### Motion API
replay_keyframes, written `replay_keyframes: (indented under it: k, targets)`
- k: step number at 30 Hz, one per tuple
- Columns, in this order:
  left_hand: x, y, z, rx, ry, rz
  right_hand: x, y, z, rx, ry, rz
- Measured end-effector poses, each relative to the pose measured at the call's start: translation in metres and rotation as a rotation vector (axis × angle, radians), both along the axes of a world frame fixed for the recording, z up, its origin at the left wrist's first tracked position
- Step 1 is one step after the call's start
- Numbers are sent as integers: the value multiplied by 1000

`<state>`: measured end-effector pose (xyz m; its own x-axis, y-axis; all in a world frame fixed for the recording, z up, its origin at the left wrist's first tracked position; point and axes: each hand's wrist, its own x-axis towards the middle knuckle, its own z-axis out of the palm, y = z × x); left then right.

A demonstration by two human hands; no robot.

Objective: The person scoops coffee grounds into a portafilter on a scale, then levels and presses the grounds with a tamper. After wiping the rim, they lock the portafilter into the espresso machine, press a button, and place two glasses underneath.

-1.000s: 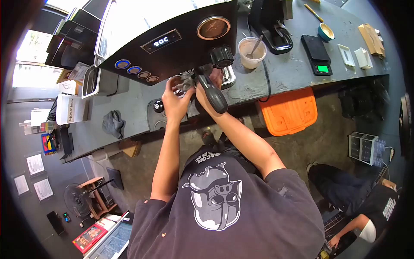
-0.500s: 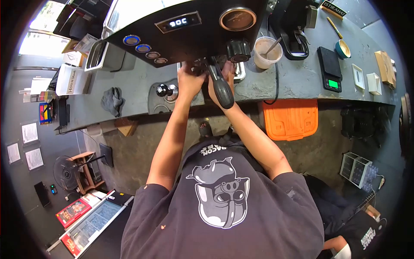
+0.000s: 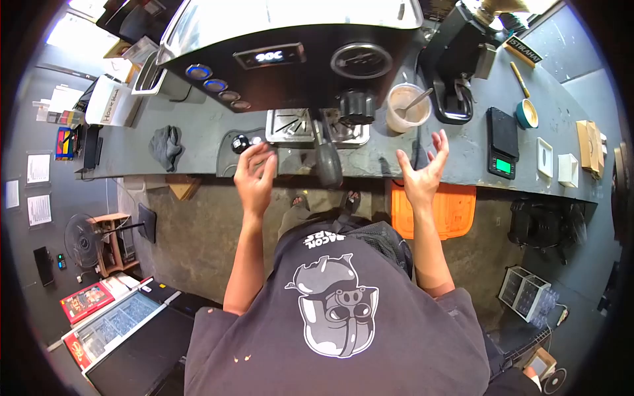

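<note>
An espresso machine [image 3: 284,82] stands at the back of the counter, its display lit. The black handle of a portafilter [image 3: 328,162] points toward me from under it, above a metal drip tray [image 3: 287,129]. My left hand [image 3: 255,178] hangs left of that handle with loosely curled fingers apart and nothing in it, close to a tamper [image 3: 240,144] on a dark mat. My right hand [image 3: 424,170] is raised palm up on the other side, fingers spread and bare, in front of a plastic tub [image 3: 408,109] with a spoon in it.
A coffee grinder [image 3: 456,72], a black scale [image 3: 502,142] with a green display and a teal cup [image 3: 527,113] stand to the right. A grey cloth [image 3: 165,146] lies at the left. Below the counter edge sits an orange lid [image 3: 436,211].
Both hands have come back from under the machine and moved apart, the left one leftward and the right one rightward. The drip tray now shows more fully. The view has shifted.
</note>
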<state>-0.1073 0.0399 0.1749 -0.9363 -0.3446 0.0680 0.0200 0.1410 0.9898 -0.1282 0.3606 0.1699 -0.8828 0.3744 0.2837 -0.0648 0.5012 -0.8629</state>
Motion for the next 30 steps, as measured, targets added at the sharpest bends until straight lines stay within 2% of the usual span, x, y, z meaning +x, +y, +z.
replay_keyframes:
  k: [2,5,7,8,12,13,15,17,19,21,24,27,30]
  targets:
    - [10,-5,-6,6,-6,45,-25,10,-7,63,82,60]
    - [16,-8,-20,-33,49,80,-59,8,-24,21,162,119]
    - [17,-4,-23,-25,69,74,-66,9,-21,-63,-15,88]
    - [18,-4,-24,-12,65,73,-68,11,-20,38,11,31]
    - [22,-3,-24,56,45,117,-71,37,-13,-301,194,59]
    - [24,-2,-27,72,36,130,-70,50,-5,-301,188,23]
    - [26,0,-34,87,24,125,-73,81,10,-216,96,-87]
    - [30,0,-35,107,11,105,-90,129,-14,-183,155,-165]
    - [29,1,-34,139,8,76,-104,151,-9,-60,134,-330]
    - [27,3,-32,122,-8,81,-114,157,3,180,124,-428]
    - [27,2,-34,100,6,64,-131,154,18,336,126,-435]
    - [24,2,-36,71,47,31,-141,145,36,283,130,-296]
    - [28,10,-34,62,47,7,-145,136,34,288,299,-322]
